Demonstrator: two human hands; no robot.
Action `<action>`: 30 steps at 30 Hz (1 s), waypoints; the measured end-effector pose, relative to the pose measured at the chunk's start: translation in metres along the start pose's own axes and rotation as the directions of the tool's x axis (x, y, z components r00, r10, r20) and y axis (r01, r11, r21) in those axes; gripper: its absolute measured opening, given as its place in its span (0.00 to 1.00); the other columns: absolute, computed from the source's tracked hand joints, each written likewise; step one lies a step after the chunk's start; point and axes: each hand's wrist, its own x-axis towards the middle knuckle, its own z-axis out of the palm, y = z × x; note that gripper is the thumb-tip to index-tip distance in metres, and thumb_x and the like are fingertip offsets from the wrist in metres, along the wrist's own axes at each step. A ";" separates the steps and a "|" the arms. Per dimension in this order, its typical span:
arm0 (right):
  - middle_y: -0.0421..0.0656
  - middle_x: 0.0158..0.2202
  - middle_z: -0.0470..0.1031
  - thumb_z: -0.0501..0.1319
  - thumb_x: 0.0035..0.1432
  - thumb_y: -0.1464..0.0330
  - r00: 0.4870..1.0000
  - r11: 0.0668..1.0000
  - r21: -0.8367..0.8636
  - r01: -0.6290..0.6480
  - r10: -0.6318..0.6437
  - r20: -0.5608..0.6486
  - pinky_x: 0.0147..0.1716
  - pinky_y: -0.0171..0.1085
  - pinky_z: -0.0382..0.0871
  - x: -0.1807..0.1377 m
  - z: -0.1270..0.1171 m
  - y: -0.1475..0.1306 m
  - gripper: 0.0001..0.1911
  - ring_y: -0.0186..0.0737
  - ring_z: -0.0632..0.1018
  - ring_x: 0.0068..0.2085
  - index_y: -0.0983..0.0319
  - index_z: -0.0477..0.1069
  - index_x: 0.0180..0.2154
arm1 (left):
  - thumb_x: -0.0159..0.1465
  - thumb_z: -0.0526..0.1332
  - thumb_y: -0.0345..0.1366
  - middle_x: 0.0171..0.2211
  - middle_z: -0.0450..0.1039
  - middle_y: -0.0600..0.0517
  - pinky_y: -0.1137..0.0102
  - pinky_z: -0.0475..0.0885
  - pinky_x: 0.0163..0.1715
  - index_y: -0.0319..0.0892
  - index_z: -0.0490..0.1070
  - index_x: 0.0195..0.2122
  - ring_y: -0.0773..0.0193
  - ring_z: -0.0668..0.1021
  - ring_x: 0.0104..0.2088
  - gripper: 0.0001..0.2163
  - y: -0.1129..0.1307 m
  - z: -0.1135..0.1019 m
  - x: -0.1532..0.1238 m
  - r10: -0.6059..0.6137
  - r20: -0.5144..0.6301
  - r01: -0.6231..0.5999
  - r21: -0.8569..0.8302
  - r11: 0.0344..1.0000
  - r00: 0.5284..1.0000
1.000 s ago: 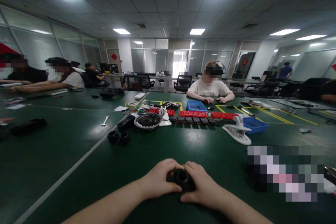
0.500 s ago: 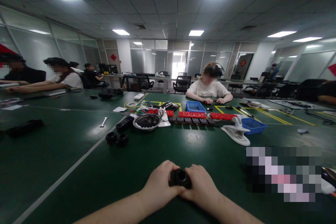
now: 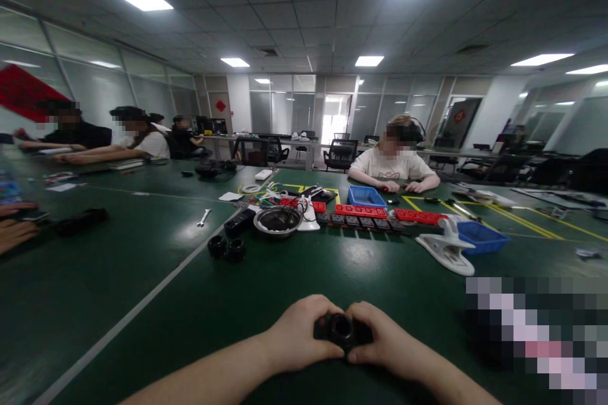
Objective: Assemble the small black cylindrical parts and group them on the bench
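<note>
Close to the table's near side, my left hand [image 3: 306, 332] and my right hand [image 3: 380, 338] grip a small black part from its two sides. This black ringed part [image 3: 342, 327] has a round opening facing up; fingers cover most of its body, and its exact kind does not show. Both thumbs come close together in front of it. Farther off to the left stand two black round pieces [image 3: 227, 249] side by side.
A metal bowl [image 3: 278, 231] with dark contents stands beyond. Behind are red strips [image 3: 361, 211], a blue bin [image 3: 367, 195] and a wrench [image 3: 204, 218]. At right lie a white clamp-like piece [image 3: 446, 247] and another blue bin [image 3: 489, 242]. A person [image 3: 394, 161] sits opposite.
The view has turned slightly left, so everything sits farther right. My right hand's fingers have shifted outward around the black part, showing more of it between the hands.
</note>
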 end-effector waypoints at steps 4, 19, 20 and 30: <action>0.40 0.28 0.67 0.66 0.38 0.62 0.982 0.976 -0.184 -0.117 0.086 -0.165 0.28 0.34 0.55 0.003 0.018 -0.005 0.16 0.38 0.66 0.30 0.63 0.63 0.26 | 0.45 0.68 0.36 0.32 0.66 0.56 0.73 0.63 0.30 0.44 0.69 0.35 0.64 0.69 0.32 0.15 0.004 0.009 -0.001 -0.100 -0.128 0.108 0.054 0.993 0.987; 0.43 0.38 0.66 0.65 0.41 0.59 0.990 0.993 -0.003 0.118 -0.117 0.075 0.42 0.41 0.59 -0.004 -0.004 -0.006 0.24 0.44 0.66 0.42 0.59 0.67 0.42 | 0.45 0.68 0.41 0.45 0.64 0.50 0.67 0.65 0.42 0.46 0.62 0.49 0.60 0.70 0.41 0.30 -0.007 -0.017 -0.001 0.138 0.091 -0.139 0.006 0.990 0.986; 0.43 0.39 0.66 0.65 0.42 0.60 0.989 0.992 0.019 0.127 -0.128 0.079 0.43 0.41 0.59 -0.004 -0.005 -0.005 0.24 0.44 0.66 0.42 0.59 0.67 0.43 | 0.45 0.69 0.42 0.47 0.63 0.49 0.67 0.65 0.42 0.46 0.60 0.51 0.60 0.70 0.41 0.32 -0.008 -0.016 -0.001 0.148 0.070 -0.149 0.004 0.989 0.986; 0.38 0.28 0.67 0.67 0.40 0.62 0.993 0.990 -0.093 0.110 -0.112 -0.023 0.30 0.33 0.57 0.001 0.005 -0.004 0.15 0.37 0.67 0.32 0.63 0.67 0.28 | 0.47 0.68 0.41 0.33 0.68 0.54 0.71 0.64 0.34 0.44 0.70 0.38 0.62 0.71 0.35 0.17 -0.004 -0.005 0.002 0.037 0.016 -0.038 0.082 0.996 0.999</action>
